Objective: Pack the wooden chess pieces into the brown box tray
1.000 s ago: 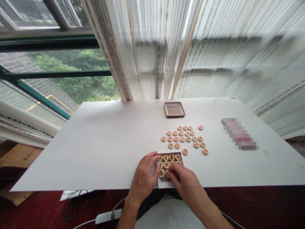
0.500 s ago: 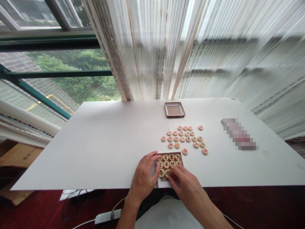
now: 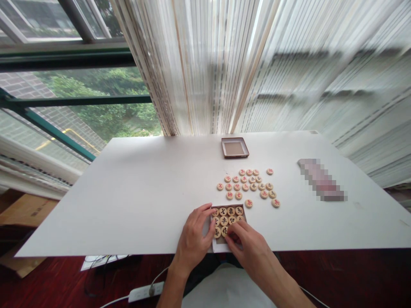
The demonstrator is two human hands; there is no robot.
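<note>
Right hand (image 3: 252, 244) curls over the box (image 3: 221, 247), its grip not discernible; left hand (image 3: 195, 233), part-open, spans the left side. Black-marked pieces (image 3: 224, 221) lie in the box; beyond, on the table (image 3: 138, 196), lie loose pieces (image 3: 245, 187), then the lid (image 3: 234, 149)

White table (image 3: 144, 192), beige discs (image 3: 248, 203) lettered red or black, whitish striped curtain (image 3: 199, 64), dark-red floor (image 3: 337, 278)

Right hand (image 3: 250, 244) is shifting slightly rightward in the box (image 3: 221, 247), exposing the black-marked disc (image 3: 224, 231) that its fingers were mostly covering
</note>
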